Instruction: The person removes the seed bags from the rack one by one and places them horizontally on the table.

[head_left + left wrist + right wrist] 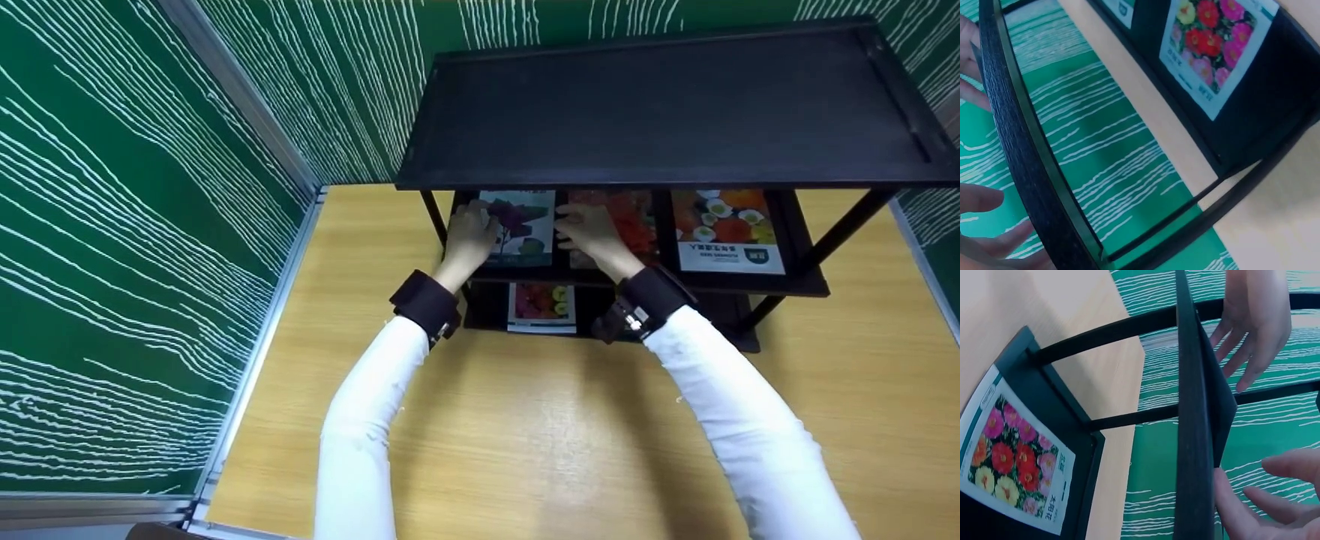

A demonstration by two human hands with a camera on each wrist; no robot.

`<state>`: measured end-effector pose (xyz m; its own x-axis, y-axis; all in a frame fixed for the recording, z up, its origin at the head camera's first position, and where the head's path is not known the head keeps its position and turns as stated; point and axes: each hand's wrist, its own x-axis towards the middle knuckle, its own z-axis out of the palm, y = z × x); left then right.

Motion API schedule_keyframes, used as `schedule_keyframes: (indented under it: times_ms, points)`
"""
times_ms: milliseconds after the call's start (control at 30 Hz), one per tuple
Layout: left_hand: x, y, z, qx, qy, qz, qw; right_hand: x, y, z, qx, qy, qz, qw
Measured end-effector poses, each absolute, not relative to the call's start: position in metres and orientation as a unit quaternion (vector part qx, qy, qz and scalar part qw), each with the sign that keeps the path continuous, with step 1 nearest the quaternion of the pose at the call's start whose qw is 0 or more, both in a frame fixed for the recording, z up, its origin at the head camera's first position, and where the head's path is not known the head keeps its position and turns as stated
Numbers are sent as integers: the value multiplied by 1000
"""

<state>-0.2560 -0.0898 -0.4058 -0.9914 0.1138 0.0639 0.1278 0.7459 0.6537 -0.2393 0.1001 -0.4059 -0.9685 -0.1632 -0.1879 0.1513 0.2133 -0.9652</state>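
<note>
On the middle shelf of a black rack lies a seed packet (pixel 517 225) with a dark purple flower and a pale top. My left hand (pixel 471 234) rests at its left edge, fingers pointing down. At its right edge is my right hand (pixel 594 231), over the border with a packet of red flowers (pixel 634 221), which it partly hides. In the right wrist view, the left hand (pixel 1258 320) has extended fingers, and the right hand (pixel 1275 514) has its fingers spread by the shelf edge. Neither hand shows a packet pinched between its fingers.
A third packet (pixel 731 232) with white and orange flowers lies at the right of the middle shelf. Below, the bottom shelf bears a packet with red, pink and yellow flowers (pixel 1013 458). The black top shelf (pixel 660 112) overhangs the hands. Green walls (pixel 112 187) enclose the wooden table (pixel 525 450).
</note>
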Motion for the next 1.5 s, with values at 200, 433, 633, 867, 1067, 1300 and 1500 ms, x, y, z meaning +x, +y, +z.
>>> schedule_keyframes:
  times_ms: [200,433,633,867,1067,1300,1500]
  points:
    - [-255,-88,-407,-40,-932,-359,1,-237,98,-407,27,722,-678,138]
    - [-267,-106,-438,4,-892,-451,26,-233,87,-416,48,692,-707,137]
    - [-367,-137,-571,59,-852,-520,17,-231,89,-419,53,710,-691,125]
    - [-377,-142,-591,85,-779,-621,-16,-229,98,-414,69,694,-702,146]
    - [-306,-119,-493,83,-779,-620,-30,-232,107,-405,103,664,-720,176]
    - [-267,-107,-445,61,-759,-647,-28,-234,119,-399,124,617,-746,216]
    - [-252,-96,-422,44,-761,-648,-13,-232,128,-395,110,629,-736,224]
